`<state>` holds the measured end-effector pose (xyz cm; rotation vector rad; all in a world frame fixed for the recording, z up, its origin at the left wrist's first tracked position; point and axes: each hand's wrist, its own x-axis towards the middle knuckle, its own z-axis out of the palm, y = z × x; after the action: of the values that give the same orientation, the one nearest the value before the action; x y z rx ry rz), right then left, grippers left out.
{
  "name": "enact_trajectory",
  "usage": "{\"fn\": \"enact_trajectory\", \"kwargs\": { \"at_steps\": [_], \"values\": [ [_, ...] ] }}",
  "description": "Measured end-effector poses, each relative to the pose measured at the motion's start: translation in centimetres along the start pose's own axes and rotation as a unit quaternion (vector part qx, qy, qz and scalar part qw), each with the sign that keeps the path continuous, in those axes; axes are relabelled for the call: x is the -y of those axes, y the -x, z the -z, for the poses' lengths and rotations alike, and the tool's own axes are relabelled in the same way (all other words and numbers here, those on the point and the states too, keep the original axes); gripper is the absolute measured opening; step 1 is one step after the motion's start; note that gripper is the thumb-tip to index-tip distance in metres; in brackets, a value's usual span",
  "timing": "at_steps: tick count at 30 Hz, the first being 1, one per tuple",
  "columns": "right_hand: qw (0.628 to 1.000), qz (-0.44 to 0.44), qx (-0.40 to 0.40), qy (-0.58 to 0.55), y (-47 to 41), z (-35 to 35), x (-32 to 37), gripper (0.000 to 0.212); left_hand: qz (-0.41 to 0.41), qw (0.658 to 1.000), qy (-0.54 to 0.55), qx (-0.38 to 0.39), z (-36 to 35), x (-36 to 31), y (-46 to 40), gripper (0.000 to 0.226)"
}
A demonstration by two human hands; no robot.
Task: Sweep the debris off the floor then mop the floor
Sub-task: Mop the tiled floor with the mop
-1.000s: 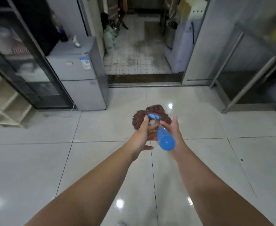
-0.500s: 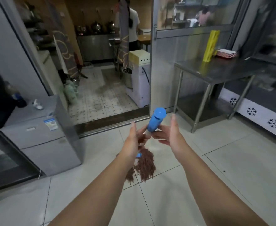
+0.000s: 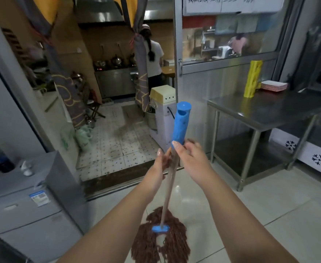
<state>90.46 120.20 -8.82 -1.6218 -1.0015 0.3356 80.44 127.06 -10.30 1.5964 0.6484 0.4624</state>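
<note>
Mop (image 3: 172, 179) raised more upright; left hand (image 3: 161, 160) and right hand (image 3: 191, 158) both grasping shaft, arms outstretched.

Open tiled floor (image 3: 269, 215) right; fridge (image 3: 32, 205) blocks left, steel table (image 3: 265, 109) far right.

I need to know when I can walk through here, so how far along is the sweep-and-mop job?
Sweeping looks done: no broom or debris shows on the glossy white tiled floor. Mopping is in hand: the left hand and right hand grip the blue-handled mop's pole, with its brown string head resting on the tiles. I cannot tell which tiles are already mopped, so assume the floor is unfinished.
</note>
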Motion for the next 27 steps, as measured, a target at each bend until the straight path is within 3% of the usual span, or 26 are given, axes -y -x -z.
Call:
{"fn": "enact_trajectory", "kwargs": {
  "at_steps": [6, 8, 12, 16, 19, 22, 27],
  "values": [
    [0.994, -0.063, -0.049, -0.071, -6.4, 0.1, -3.2, 0.019, 0.044, 0.997, -0.045, 0.042, -0.9, 1.4, -8.1, 0.054],
    [0.989, -0.081, -0.061, -0.104, -8.1, -0.1, -4.7, 0.018, 0.091, 0.994, -0.027, 0.048, -1.3, 2.4, -10.8, 0.055],
    [0.976, -0.103, -0.118, -0.149, -11.4, -1.2, -8.1, 0.021, 0.097, 0.991, -0.007, 0.093, -1.7, 4.9, -16.0, 0.038],
    [0.954, -0.159, -0.131, -0.217, -14.7, -2.9, -10.3, 0.029, 0.128, 0.982, 0.019, 0.135, -1.5, 5.9, -20.7, 0.041],
    [0.936, -0.181, -0.178, -0.243, -17.3, -3.3, -10.3, 0.037, 0.099, 0.977, -0.016, 0.187, -0.7, 7.2, -23.6, 0.048],
    [0.942, -0.158, -0.216, -0.203, -18.3, -2.4, -10.3, 0.042, 0.087, 0.962, -0.072, 0.249, -0.1, 9.8, -25.7, 0.041],
    [0.943, -0.085, -0.276, -0.166, -18.0, 4.1, -7.3, 0.056, 0.021, 0.964, -0.094, 0.247, -4.4, 10.3, -25.1, 0.059]
  ]
}}
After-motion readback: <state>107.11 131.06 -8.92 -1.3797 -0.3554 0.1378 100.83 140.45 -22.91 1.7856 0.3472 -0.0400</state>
